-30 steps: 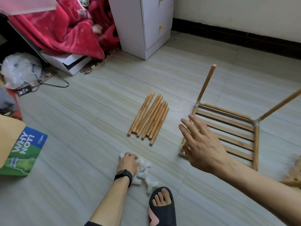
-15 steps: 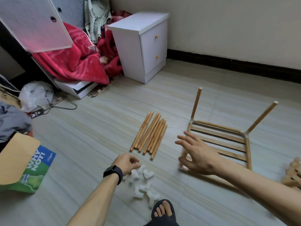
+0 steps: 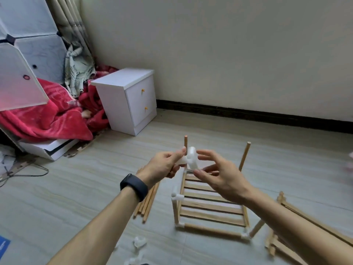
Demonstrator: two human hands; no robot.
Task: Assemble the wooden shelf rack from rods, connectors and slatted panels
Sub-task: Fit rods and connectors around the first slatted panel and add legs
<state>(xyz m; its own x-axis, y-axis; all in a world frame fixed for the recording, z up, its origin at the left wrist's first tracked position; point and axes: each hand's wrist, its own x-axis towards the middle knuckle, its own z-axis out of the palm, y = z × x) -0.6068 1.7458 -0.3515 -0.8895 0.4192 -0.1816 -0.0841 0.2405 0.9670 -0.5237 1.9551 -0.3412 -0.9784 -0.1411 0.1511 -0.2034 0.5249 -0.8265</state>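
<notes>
While both hands are raised mid-frame in the head view, the white connector (image 3: 191, 158) sits between them, off the floor and in front of the frame.

Left hand (image 3: 164, 166): fingers curled, thumb and forefinger pinching one stub of the connector. Right hand (image 3: 221, 175): fingers spread and loosely bent, thumb tip touching the connector's lower end, index fingertip just beside its upper end, nothing wrapped round it. Black wristband (image 3: 134, 186) on the left wrist.

Below the hands, on the floor (image 3: 76, 188): partly built rack frame (image 3: 210, 207). It's a slatted panel lying flat, boxed by rods, with white connectors at the two near corners. Two upright rods at the far corners:
- far-left rod (image 3: 185, 142), lower part hidden behind the connector and hands
- far-right rod (image 3: 245, 157), clear of them

A short rod (image 3: 257, 228) sticks out at a tilt from the near-right corner. One more connector piece (image 3: 176, 196) shows on the frame's left edge; how it seats, cannot tell.

Loose rods (image 3: 148, 203) are bundled on the floor just left of the frame, upper ends hidden behind the left wrist. Spare connectors (image 3: 139, 242) lie scattered near the bottom edge, blurred. Second slatted panel (image 3: 280, 197) lies right of the frame, partly hidden by the right forearm.

Background: white two-drawer cabinet (image 3: 131, 100) against the wall, red blanket (image 3: 47, 117) heaped to its left.
</notes>
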